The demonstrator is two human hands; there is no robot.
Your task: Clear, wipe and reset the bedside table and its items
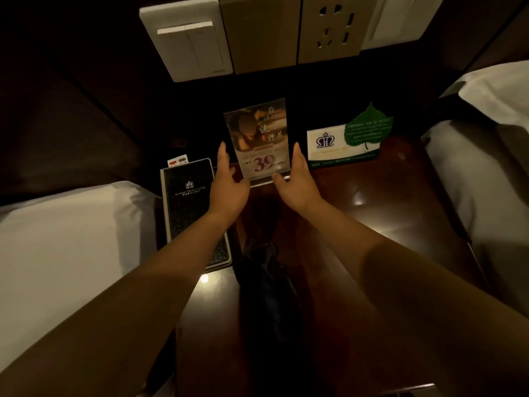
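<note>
A clear acrylic sign stand (pixel 259 138) with a "39" advert stands upright at the back middle of the dark glossy bedside table (pixel 386 202). My left hand (pixel 229 181) presses its left edge and my right hand (pixel 297 179) its right edge, thumbs at its base. Left of it lies a black leather folder (pixel 189 202) with a crown logo. To the right stands a white card with a green leaf (pixel 349 138). A dark cloth (pixel 266 282) lies on the table under my forearms.
White bedding (pixel 57 253) borders the table on the left, and more bedding (pixel 486 167) on the right. A switch panel (pixel 191 38) and a wall socket (pixel 332 27) sit on the wall behind. A small red-and-white card (pixel 178 160) peeks out behind the folder.
</note>
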